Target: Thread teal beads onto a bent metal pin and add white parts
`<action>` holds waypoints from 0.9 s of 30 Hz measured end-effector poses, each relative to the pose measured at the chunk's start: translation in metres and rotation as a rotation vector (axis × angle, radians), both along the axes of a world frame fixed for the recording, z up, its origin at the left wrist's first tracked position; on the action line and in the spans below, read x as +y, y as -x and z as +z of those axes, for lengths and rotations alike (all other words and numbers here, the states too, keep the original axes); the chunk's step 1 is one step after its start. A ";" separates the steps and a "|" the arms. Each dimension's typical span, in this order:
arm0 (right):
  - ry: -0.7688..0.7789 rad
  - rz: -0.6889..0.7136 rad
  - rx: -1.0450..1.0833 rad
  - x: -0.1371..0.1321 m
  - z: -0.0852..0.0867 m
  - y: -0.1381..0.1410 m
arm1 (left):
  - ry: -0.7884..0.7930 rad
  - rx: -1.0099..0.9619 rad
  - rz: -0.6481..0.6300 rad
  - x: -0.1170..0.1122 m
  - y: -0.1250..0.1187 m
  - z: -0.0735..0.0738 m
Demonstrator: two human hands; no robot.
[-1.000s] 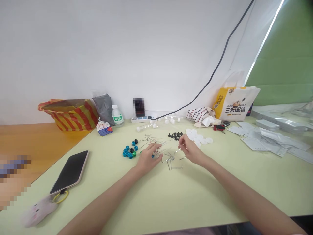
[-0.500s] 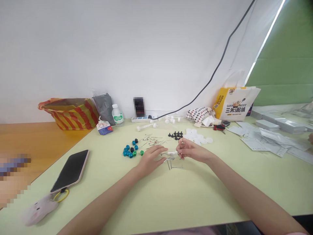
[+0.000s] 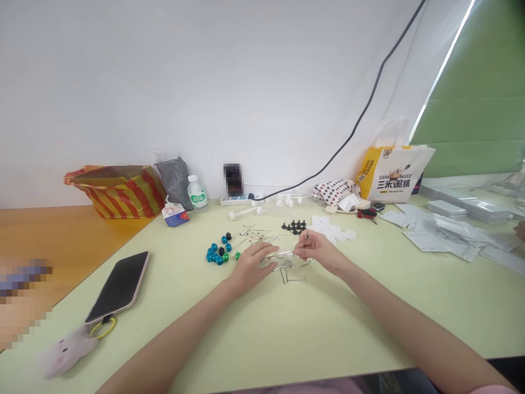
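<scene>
My right hand (image 3: 316, 249) pinches one thin pin (image 3: 307, 236) between thumb and forefinger, the pin standing nearly upright with its tip up. My left hand (image 3: 250, 268) lies low on the table (image 3: 328, 312), fingers stretched out and narrow; I cannot tell whether they grip anything. Between my hands, one clear tube (image 3: 282, 255) lies almost crosswise, its long axis rising slightly to the right, with its right end just beside my right fingers (image 3: 298, 252). Left of it sit two green balls (image 3: 238, 256), two black balls (image 3: 221, 251) and roughly ten teal balls (image 3: 213, 255). Beyond are roughly ten black knobs (image 3: 294, 226). Several bent pins (image 3: 285, 267) lie below the tube.
</scene>
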State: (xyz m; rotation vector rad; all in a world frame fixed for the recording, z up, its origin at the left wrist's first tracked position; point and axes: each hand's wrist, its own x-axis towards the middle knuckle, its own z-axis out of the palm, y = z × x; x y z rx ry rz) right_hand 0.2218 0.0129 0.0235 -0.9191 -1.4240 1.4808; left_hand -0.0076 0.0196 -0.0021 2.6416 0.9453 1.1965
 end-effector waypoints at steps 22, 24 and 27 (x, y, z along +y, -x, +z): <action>-0.177 -0.488 -1.497 0.025 -0.005 -0.049 | 0.032 0.007 0.002 -0.001 0.002 0.001; -0.166 -0.486 -1.498 0.027 -0.007 -0.050 | 0.027 0.004 0.002 -0.001 0.002 0.001; -0.150 -0.467 -1.497 0.029 -0.010 -0.052 | 0.026 0.002 0.004 -0.001 0.002 0.001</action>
